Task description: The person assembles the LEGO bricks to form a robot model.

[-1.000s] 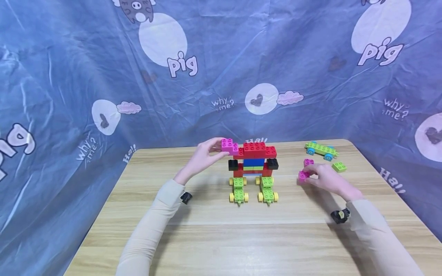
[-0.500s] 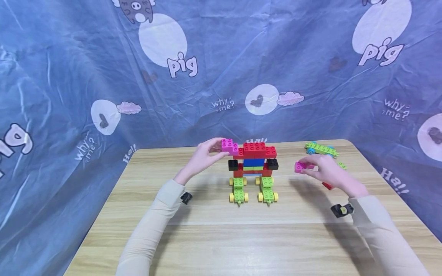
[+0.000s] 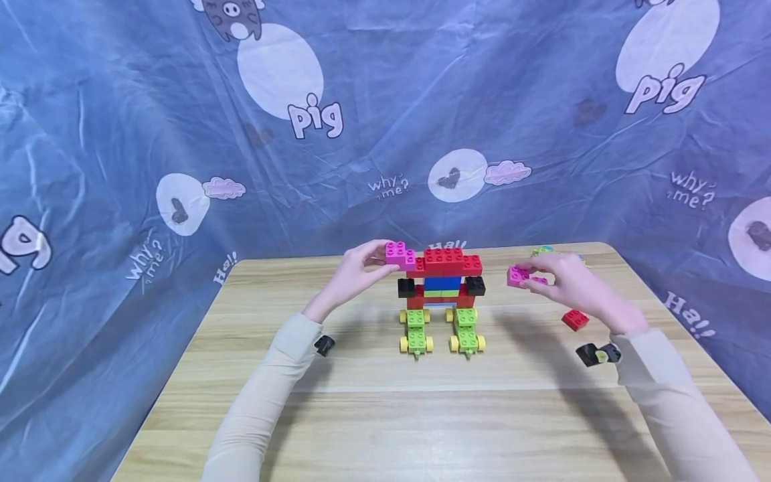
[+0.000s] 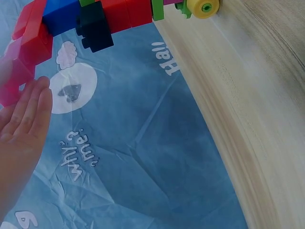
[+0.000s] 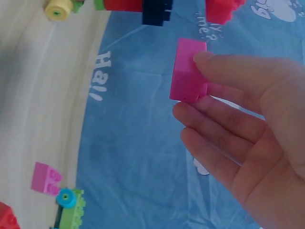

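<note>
A toy figure (image 3: 442,284) of red, blue, green and black building bricks stands mid-table on two green wheeled bases with yellow wheels. My left hand (image 3: 359,269) pinches the stepped pink bricks (image 3: 395,254) at the end of its left red arm. In the left wrist view, the fingers (image 4: 33,107) lie against these pink bricks (image 4: 20,59). To the figure's right, my right hand (image 3: 575,289) holds a pink building brick (image 3: 516,276) above the table. The right wrist view shows this brick (image 5: 187,71) between thumb and fingers, apart from the figure.
Another pink brick (image 5: 45,179) lies on the table, beside a green wheeled base (image 5: 72,212) with blue wheels. A red brick (image 3: 575,320) rests below my right hand. Behind the table (image 3: 385,415) hangs a blue printed cloth (image 3: 361,100).
My right hand has lifted the pink brick off the table and carried it up and slightly left. The red brick has come into view beneath it. My left hand has stayed in place.
</note>
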{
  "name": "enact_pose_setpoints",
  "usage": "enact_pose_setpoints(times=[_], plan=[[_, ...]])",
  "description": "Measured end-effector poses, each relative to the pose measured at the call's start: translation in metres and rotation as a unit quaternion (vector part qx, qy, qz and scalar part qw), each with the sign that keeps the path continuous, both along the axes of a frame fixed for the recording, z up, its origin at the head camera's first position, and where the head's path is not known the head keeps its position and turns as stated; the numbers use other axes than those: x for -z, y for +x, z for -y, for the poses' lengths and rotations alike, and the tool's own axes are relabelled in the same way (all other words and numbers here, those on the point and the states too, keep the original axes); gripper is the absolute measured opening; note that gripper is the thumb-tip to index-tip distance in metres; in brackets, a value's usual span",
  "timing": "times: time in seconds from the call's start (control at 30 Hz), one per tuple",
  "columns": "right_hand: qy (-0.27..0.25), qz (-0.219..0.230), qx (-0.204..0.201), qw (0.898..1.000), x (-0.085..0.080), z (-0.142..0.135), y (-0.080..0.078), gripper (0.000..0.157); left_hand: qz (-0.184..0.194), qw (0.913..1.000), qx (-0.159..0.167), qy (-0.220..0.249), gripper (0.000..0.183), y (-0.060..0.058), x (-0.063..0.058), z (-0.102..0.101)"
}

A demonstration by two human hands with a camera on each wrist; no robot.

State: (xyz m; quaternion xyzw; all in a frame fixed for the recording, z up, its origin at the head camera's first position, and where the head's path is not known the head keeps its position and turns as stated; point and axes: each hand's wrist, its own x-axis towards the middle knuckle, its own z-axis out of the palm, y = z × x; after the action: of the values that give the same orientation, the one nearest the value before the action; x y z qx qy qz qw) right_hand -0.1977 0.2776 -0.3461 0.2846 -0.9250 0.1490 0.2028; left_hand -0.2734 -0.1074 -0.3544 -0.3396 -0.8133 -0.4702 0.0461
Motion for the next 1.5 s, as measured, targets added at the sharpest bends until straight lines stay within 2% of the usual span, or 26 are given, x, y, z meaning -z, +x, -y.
enact_pose_setpoints(times=[0.1, 0.4, 0.67, 1.13, 1.37, 1.5], plan=[[0.002, -0.014, -0.010, 1.000, -0.006, 0.003, -0.001, 0.032, 0.002, 1.0000, -0.001, -0.002, 0.045, -0.001, 0.000, 0.000], [-0.004, -0.013, -0.023, 1.000, -0.026, 0.014, -0.001, 0.034, 0.005, 1.0000, -0.003, -0.005, 0.045, 0.000, -0.002, 0.001], [-0.010, 0.022, -0.014, 1.000, -0.038, 0.023, 0.000, 0.035, 0.002, 1.0000, 0.000, -0.003, 0.045, 0.000, -0.002, 0.001], [-0.011, -0.013, -0.045, 0.999, -0.043, 0.038, -0.003, 0.034, 0.003, 1.0000, 0.000, -0.002, 0.046, 0.001, 0.000, 0.002], [-0.018, 0.010, -0.044, 0.999, -0.044, 0.044, -0.004, 0.037, -0.003, 1.0000, 0.000, -0.001, 0.045, 0.002, 0.000, 0.003], [-0.017, 0.005, -0.050, 0.999, -0.043, 0.046, -0.007, 0.037, -0.002, 1.0000, -0.002, -0.005, 0.044, 0.003, -0.001, 0.003]])
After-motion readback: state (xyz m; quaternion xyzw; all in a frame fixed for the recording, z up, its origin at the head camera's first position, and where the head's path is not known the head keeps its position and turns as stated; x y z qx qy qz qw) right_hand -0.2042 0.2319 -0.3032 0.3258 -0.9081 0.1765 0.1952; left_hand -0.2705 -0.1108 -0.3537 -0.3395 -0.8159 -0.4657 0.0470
